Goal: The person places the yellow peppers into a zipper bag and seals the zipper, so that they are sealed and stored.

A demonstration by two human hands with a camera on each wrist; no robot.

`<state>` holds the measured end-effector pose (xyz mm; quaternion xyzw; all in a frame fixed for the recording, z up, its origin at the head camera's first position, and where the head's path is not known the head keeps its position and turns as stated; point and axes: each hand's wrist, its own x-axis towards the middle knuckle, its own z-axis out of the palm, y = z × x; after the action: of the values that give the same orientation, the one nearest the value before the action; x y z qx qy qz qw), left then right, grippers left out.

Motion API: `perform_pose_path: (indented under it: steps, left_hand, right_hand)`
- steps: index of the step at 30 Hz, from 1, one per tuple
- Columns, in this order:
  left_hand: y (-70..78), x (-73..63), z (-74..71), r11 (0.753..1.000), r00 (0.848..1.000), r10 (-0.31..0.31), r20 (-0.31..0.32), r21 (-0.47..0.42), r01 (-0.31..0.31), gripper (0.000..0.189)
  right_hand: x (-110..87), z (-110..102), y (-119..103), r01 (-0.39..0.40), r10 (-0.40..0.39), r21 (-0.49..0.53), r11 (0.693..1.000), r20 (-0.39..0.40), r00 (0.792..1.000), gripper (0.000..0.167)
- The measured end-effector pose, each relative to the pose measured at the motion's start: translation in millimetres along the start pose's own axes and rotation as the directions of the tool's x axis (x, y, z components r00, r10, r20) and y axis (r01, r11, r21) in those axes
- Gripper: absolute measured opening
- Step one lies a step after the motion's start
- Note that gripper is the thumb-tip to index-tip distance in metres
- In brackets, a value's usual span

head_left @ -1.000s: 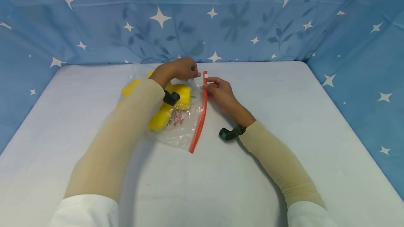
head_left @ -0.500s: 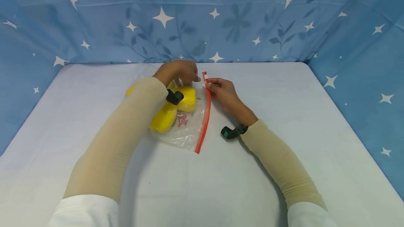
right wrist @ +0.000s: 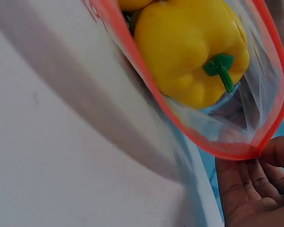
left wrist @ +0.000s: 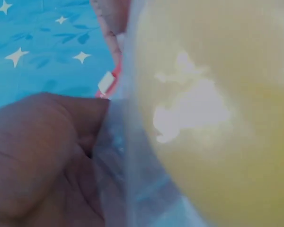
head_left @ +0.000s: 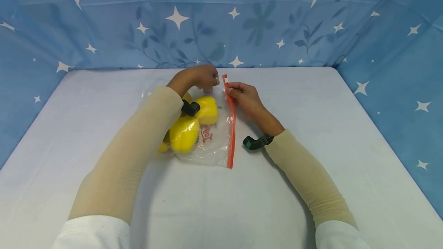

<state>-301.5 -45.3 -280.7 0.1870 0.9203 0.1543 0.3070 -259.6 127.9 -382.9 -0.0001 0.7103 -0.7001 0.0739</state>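
Observation:
A clear zip bag (head_left: 219,147) with a red zip strip (head_left: 232,133) holds several yellow pieces. One is a yellow bell pepper (right wrist: 189,42) with a green stem, just inside the gaping mouth in the right wrist view. A rounder yellow piece (head_left: 185,134) lies nearer the front. At the bag's far side, my left hand (head_left: 204,77) pinches the clear plastic with thumb and curled fingers. My right hand (head_left: 246,97) pinches the red strip near its far end, just below a white slider (head_left: 226,80). My left sleeve hides part of the bag.
The bag is over a white-covered table (head_left: 194,203). Behind the far edge hangs a blue curtain (head_left: 263,18) with white stars, which also runs along both sides. Black wrist devices, one of them a camera mount (head_left: 255,142), sit on both wrists.
The bag's near end has swung right, its red strip now hanging almost straight toward the front. The yellow pieces have shifted right and forward inside. Both hands keep their grip with little movement.

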Motion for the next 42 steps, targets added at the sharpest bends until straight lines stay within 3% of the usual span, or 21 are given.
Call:
perform_pose_path:
  steps: [4,7,14,20,28,34,42]
  left_hand:
    - [-8.7,5.2,4.5,0.982,0.993,0.076,-0.088,-0.167,-0.090,0.032]
    - [-10.6,8.3,7.8,0.960,0.984,0.119,-0.129,-0.239,-0.147,0.031]
    - [-10.1,9.6,9.6,0.954,0.973,0.122,-0.195,-0.247,-0.169,0.029]
    - [-7.6,9.0,8.9,0.945,0.978,0.128,-0.165,-0.280,-0.170,0.028]
    - [-8.0,10.7,8.4,0.950,0.971,0.162,-0.175,-0.238,-0.201,0.029]
    - [-8.3,9.2,8.6,0.948,0.963,0.180,-0.199,-0.225,-0.223,0.028]
    - [-6.4,10.5,8.5,0.958,0.962,0.175,-0.211,-0.188,-0.216,0.026]
  right_hand:
    - [-1.6,3.0,-3.0,0.012,-0.012,0.007,1.000,-0.001,1.000,0.027]
    - [-2.9,4.6,-4.4,0.005,-0.005,0.012,1.000,-0.006,1.000,0.028]
    - [-3.0,6.5,-5.6,-0.018,0.018,-0.013,1.000,-0.009,1.000,0.031]
    - [-1.1,6.2,-5.9,0.036,-0.039,-0.057,0.998,-0.053,0.998,0.032]
    - [8.1,1.1,-12.2,0.084,-0.081,0.031,0.996,-0.098,0.992,0.031]
    - [12.2,1.7,-17.0,0.044,-0.042,0.024,0.999,-0.070,0.997,0.034]
    - [10.9,4.5,-23.1,-0.024,0.023,-0.012,1.000,-0.091,0.996,0.031]
